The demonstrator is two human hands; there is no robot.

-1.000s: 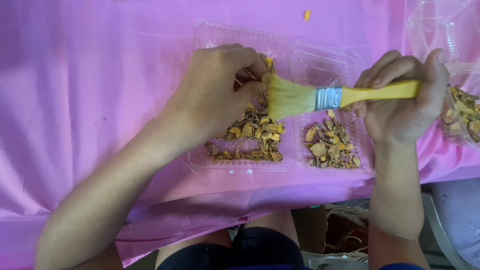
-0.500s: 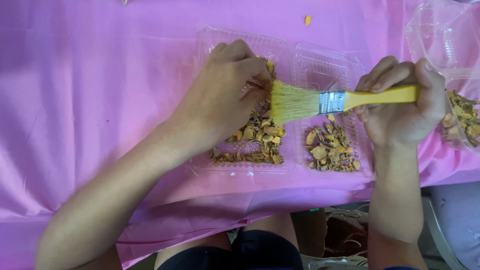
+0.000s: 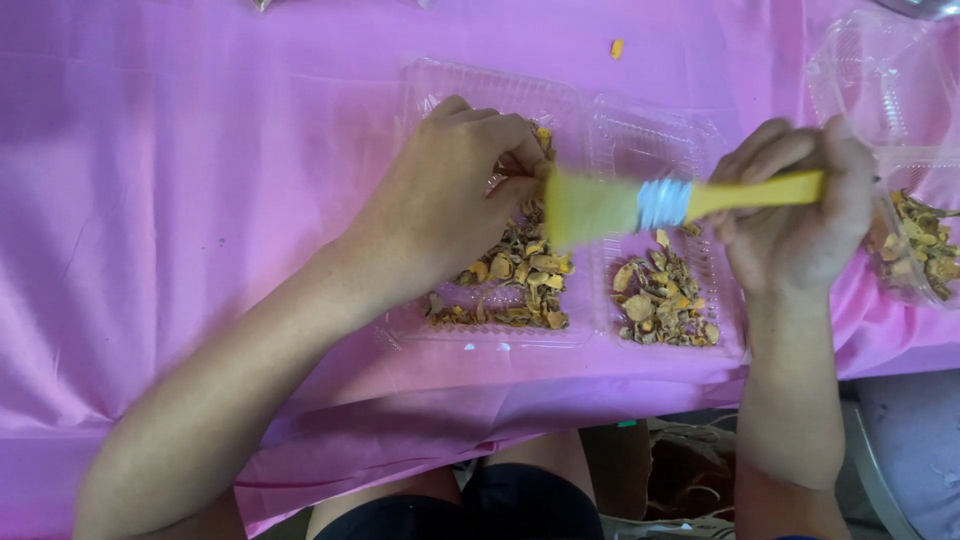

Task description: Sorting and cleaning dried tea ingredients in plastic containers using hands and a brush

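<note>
**A:** What is closest to us?

**B:** The pink cloth (image 3: 180, 200) hangs over the table edge. Just past it sits a clear plastic box (image 3: 480, 90), open flat, with two halves side by side. Both halves hold dry yellow-brown bits (image 3: 520, 270).

**A:** What do the hands do?

**B:** The left hand (image 3: 440, 200) lies over the left half. Its fingers are curled and pinched at the tips, but I cannot tell what it holds – the piece is hidden. The right hand (image 3: 800, 215) is closed tight around the yellow handle of a brush (image 3: 650, 205). The brush lies sideways above the box, and its pale hairs reach right up to the left fingertips.

**A:** So which step is this?

**B:** I think it is brushing – one small piece gets cleaned over the box. The brush looks blurry.

**A:** What does the next move need?

**B:** A gentle stroke, I guess, and a steady pinch.

**A:** And farther away?

**B:** Another clear tub (image 3: 880, 90) stands at the right, with one more heap of bits (image 3: 920, 245) beside it. One tiny orange crumb (image 3: 617, 48) lies alone at the far side.
</note>
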